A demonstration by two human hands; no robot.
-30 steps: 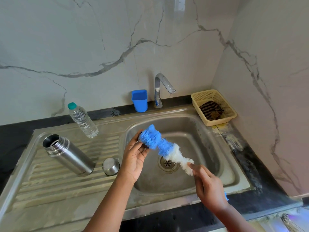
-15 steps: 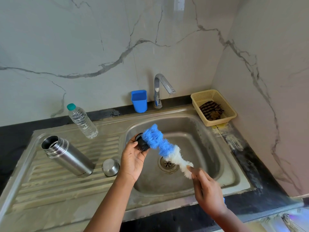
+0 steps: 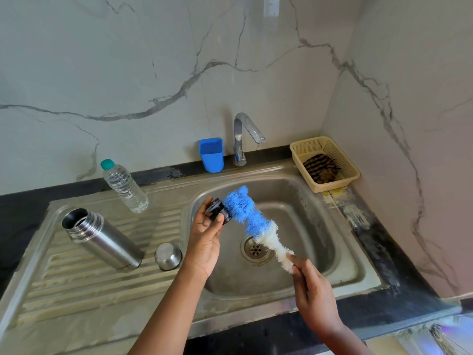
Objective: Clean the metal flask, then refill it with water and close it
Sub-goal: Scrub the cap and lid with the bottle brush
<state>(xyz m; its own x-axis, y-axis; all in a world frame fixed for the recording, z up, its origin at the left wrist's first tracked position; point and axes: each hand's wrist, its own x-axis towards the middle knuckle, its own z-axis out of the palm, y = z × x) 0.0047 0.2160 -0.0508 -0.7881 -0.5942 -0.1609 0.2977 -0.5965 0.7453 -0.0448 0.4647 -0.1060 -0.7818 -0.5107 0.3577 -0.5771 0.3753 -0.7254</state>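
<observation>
Drainboard [image 3: 76,290]: flask [image 3: 102,238] left of hands [image 3: 204,242].

The steel drainboard [image 3: 76,285] carries the open flask [image 3: 102,239], cup-lid [image 3: 168,256] and water bottle [image 3: 125,185].

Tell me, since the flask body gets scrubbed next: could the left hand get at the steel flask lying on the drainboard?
Probably yes, once freed. The left hand holds a small black stopper; the open steel flask lies close to its left, nothing between.
</observation>
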